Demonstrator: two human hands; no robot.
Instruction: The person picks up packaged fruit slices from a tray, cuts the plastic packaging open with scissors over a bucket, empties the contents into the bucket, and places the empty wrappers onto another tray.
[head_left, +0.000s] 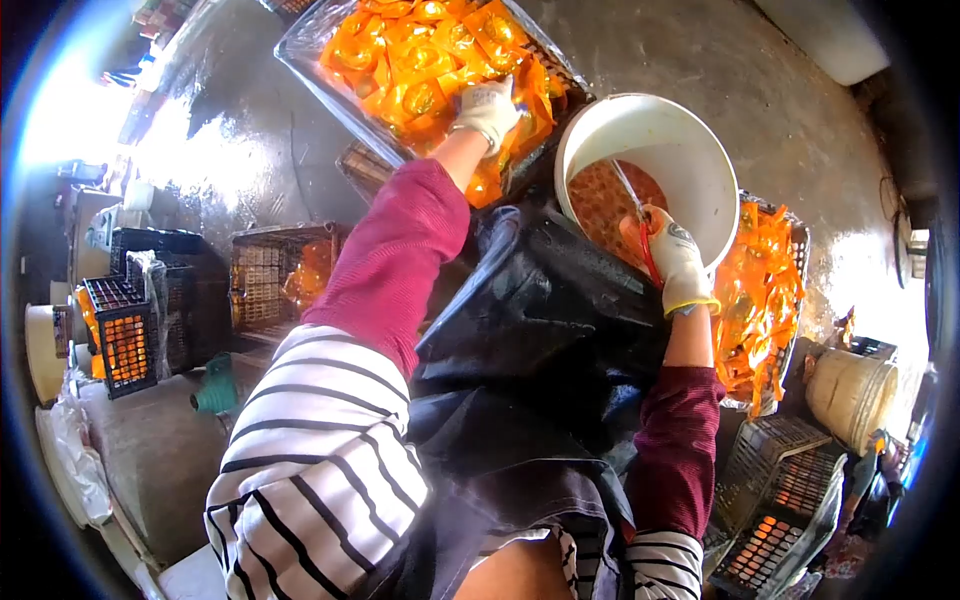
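Observation:
My left hand (489, 112), in a white work glove, reaches onto the shiny orange packets (415, 62) heaped in a plastic-lined crate (310, 50). Its fingers look partly stretched over the packets; the tips are partly hidden among them. My right hand (672, 255), gloved too, is closed around red-handled scissors (632, 190). The blades point up and away, over the white bucket (712, 150). Inside the bucket lies a reddish-brown content (605, 205) with a lumpy surface.
Torn-looking orange wrappers (752, 310) fill a crate at right, beside the bucket. A dark apron (540, 330) covers my lap. Black crates (128, 335) and a brown crate (270, 270) stand at left. Stacked crates (775, 500) and a cream bucket (852, 395) are at lower right.

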